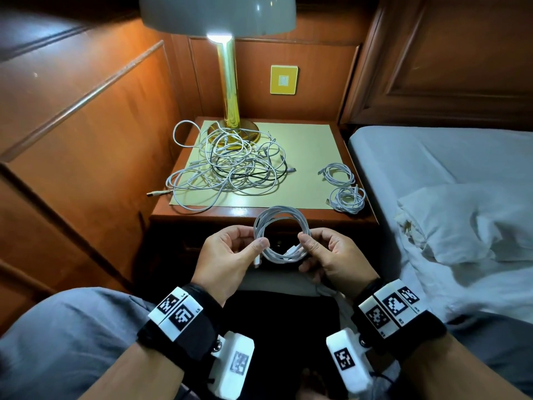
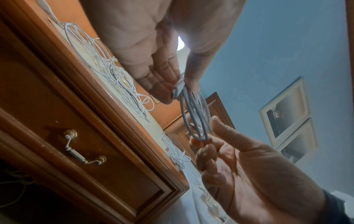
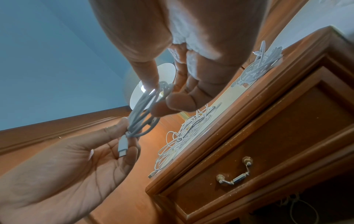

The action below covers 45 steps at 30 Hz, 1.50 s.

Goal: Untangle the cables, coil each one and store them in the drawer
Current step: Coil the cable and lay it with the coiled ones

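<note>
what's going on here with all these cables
A person is tidying cables at a nightstand. Both hands hold one white coiled cable: the left hand pinches one side, the right hand the other. Two finished coils lie on the nightstand's right edge, and a tangled pile waits by the lamp. The drawer is closed.

No words or brands can be read. Black-and-white square codes are carried on the wrist bands [image 1: 388, 308]; tiny marks beside them, poss. "L5", are too small to confirm.
</note>
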Each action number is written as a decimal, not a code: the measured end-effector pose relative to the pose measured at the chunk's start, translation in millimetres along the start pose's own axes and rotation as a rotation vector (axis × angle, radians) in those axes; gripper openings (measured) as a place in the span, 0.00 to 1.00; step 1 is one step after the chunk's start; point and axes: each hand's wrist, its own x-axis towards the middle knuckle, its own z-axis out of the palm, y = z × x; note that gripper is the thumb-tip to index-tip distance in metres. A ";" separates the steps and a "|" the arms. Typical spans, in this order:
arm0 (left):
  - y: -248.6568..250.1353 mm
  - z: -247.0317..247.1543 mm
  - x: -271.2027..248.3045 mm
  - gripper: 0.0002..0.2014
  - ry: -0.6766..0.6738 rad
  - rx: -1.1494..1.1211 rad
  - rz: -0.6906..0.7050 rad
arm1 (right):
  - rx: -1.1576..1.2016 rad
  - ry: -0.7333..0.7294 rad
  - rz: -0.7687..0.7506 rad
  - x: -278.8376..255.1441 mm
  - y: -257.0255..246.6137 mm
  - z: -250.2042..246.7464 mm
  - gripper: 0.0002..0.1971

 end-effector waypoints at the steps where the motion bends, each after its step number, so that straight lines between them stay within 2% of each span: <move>1: 0.3 -1.4 -0.1 0.10 -0.008 0.011 -0.001 | -0.001 -0.009 -0.004 -0.6 -1.8 0.1 0.08; 6: 1.6 -2.8 0.8 0.13 -0.016 -0.121 -0.023 | 0.055 -0.062 -0.019 -1.0 -5.5 2.8 0.05; 10: 1.6 0.4 1.0 0.05 -0.024 -0.255 -0.090 | 0.050 -0.084 -0.030 -1.8 -4.7 4.8 0.05; 16: -6.7 3.4 3.3 0.10 -0.038 0.021 0.006 | -0.027 -0.052 -0.064 -1.5 -3.4 -0.5 0.09; 19: -9.2 -6.3 9.5 0.10 -0.043 0.280 0.159 | -0.063 -0.032 -0.096 -0.5 -6.8 -2.3 0.04; 22: -5.4 -16.6 13.6 0.07 0.021 0.647 0.487 | -0.128 -0.045 -0.113 -1.8 -11.6 -6.9 0.05; 24: -0.2 -20.2 17.0 0.05 0.076 0.773 0.654 | -0.169 -0.076 -0.120 -4.2 -15.4 -9.1 0.05; 31: 8.1 -25.7 22.0 0.05 0.236 0.839 0.766 | -0.315 -0.137 -0.139 -4.1 -18.9 -14.1 0.05; 35: 1.8 -24.3 22.9 0.05 0.258 0.832 0.714 | -0.340 -0.117 -0.135 -1.2 -13.8 -16.2 0.06; 38: -9.1 -21.8 21.9 0.08 0.257 0.757 0.541 | -0.260 -0.140 -0.102 -3.5 -10.8 -16.1 0.07; 40: -10.1 -17.1 20.2 0.10 0.197 0.523 0.349 | -0.146 -0.179 -0.090 -5.3 -10.8 -14.1 0.07; 43: 0.2 -2.1 11.1 0.06 0.071 -0.015 0.062 | -0.062 -0.198 -0.093 -5.7 -10.5 -9.6 0.08; 45: 5.5 5.7 3.1 0.09 -0.023 -0.279 -0.062 | -0.070 -0.171 -0.102 -4.9 -5.4 -7.1 0.08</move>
